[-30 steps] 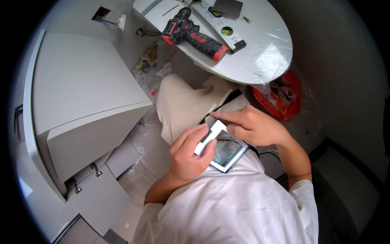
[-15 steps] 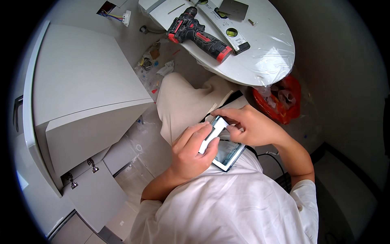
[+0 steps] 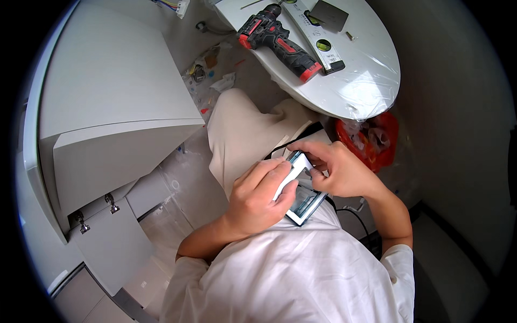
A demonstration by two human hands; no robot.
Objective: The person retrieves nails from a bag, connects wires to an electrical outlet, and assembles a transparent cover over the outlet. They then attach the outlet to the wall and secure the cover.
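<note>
Above my lap I hold a small rectangular box with a white frame and a clear, bluish cover [image 3: 308, 200]; its exact kind I cannot make out. My left hand [image 3: 259, 195] is closed on its left side, fingers along the top edge and thumb on the white frame. My right hand [image 3: 342, 169] grips the far right corner, index finger over the upper edge and thumb bent against the inner side of the frame. The fingers hide part of the frame.
Ahead, a film-covered white rounded surface [image 3: 371, 89] bears a black-and-red cordless drill [image 3: 280, 43], a spirit level [image 3: 318, 40] and a dark flat plate [image 3: 329, 16]. Below it sits a red bag-lined bin [image 3: 385, 156]. At left stands a white cabinet [image 3: 113, 86]; hinges [image 3: 112, 203] show below.
The whole view has shifted slightly, so the drill and level sit further right and lower. Both hands keep the same hold on the box; the fingers have barely moved.
</note>
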